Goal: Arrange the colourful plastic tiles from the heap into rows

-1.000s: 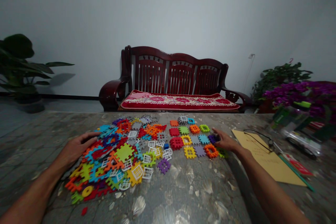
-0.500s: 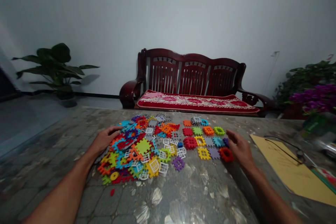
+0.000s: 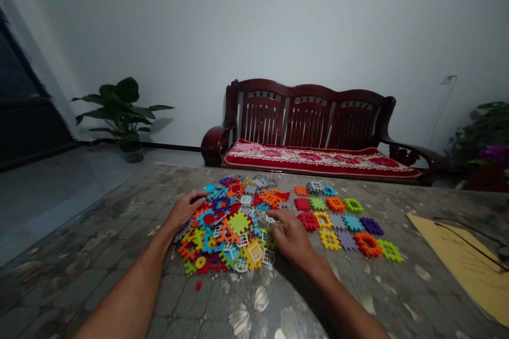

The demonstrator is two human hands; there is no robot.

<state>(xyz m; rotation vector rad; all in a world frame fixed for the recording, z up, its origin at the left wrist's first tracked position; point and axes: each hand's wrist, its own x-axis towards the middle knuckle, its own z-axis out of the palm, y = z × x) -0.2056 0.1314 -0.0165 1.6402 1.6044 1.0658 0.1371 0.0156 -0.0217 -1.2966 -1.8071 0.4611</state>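
A mixed heap of colourful plastic interlocking tiles point(image 3: 238, 222) lies on the table. My left hand point(image 3: 186, 212) rests against its left edge, thumb and fingers slightly apart, with no tile visible in it. Over the heap's right side is my right hand point(image 3: 293, 235), fingers stretched to the left and thumb apart, close to a small white window piece point(image 3: 271, 217). It covers part of the heap there. To its right, sorted tiles lie flat in rows, among them a yellow tile point(image 3: 330, 240), a purple tile point(image 3: 371, 226), an orange tile point(image 3: 368, 244) and a lime-green tile point(image 3: 391, 250).
Yellow paper point(image 3: 461, 259) with dark-framed glasses point(image 3: 469, 229) on it lies at the table's right. A small red piece point(image 3: 198, 286) sits in front of the heap. Behind the table stand a wooden bench point(image 3: 310, 122) and a potted plant point(image 3: 127, 108).
My right hand has moved left from the sorted rows to the heap, uncovering the purple and lime-green tiles. My left hand stays at the heap's left edge. The view has turned left.
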